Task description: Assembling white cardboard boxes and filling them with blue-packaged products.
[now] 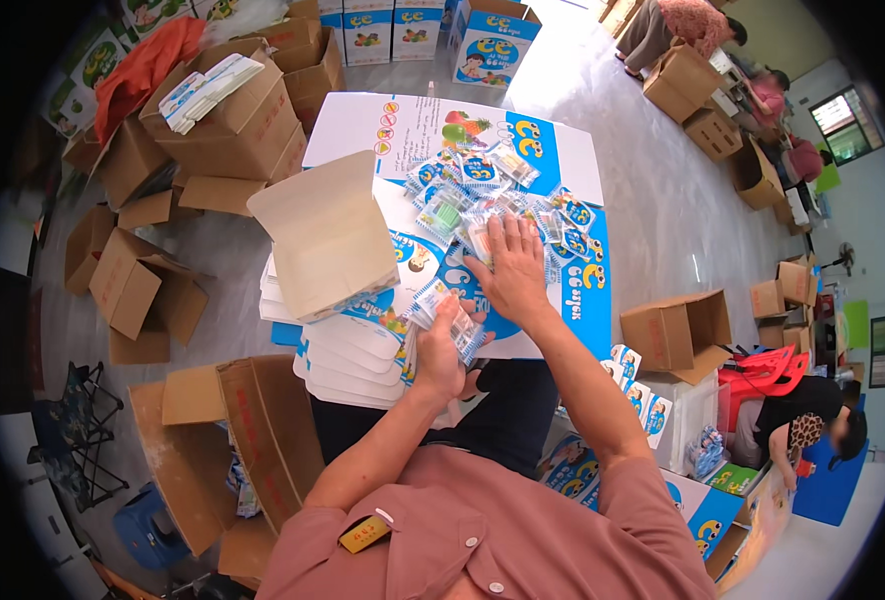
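My left hand (442, 352) is closed on a small clear sachet (433, 299) with a blue-and-white edge, close to the front of the cardboard work surface. Farther in, my right hand (515, 275) lies with its fingers stretched over a loose pile of similar sachets (446, 213); what lies under its palm is hidden. Left of both hands stands a small carton (328, 235) with its pale flap raised. Flat printed cartons (348, 375) are stacked in a fan beside my left wrist. Blue-and-white printed cardboard (590, 290) forms the surface under the pile.
Brown cardboard boxes (228, 110) crowd the left, with another large open box (253, 450) near my left elbow. At right are an open box (675, 335) and a red plastic chair (768, 375). A person in black (798, 425) works beyond it; other people are at the far right.
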A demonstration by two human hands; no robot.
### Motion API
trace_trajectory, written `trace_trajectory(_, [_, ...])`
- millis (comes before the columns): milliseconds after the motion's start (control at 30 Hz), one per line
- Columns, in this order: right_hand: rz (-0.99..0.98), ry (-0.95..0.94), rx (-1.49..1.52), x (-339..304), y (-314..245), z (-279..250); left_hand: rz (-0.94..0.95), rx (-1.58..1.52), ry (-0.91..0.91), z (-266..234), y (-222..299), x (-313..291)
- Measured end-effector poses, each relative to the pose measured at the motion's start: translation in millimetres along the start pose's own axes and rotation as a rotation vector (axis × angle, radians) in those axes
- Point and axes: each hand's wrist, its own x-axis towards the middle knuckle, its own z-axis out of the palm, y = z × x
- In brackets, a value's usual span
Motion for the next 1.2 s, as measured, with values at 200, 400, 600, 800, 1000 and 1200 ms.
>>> trace_trajectory(200, [-0.223, 0.123, 0.490, -15, 31, -13, 0.033, -0.017, -0.008, 6, 5, 3])
trace_trajectory(400, [-0.187, 0.220, 0.608, -20, 34, -34, 0.118, 0.014, -0.092, 20, 6, 13])
trace_trajectory(600, [-0.017, 0.354, 0.814, -17, 32, -49, 0.180, 0.048, -0.136, 33, 9, 14])
trace_trajectory(800, [0.257, 0.173, 1.120, -20, 43, -78, 0.546, 0.338, -0.027, 35, 9, 13])
trace_trajectory(1000, [0.113, -0.215, 1.025, -21, 36, -118, 0.815, 0.677, -0.179, 34, 26, 10])
trace_trajectory(1200, [0.041, 0.049, 1.042, -31, 8, -89, 0.265, 0.262, -0.255, 31, 10, 19])
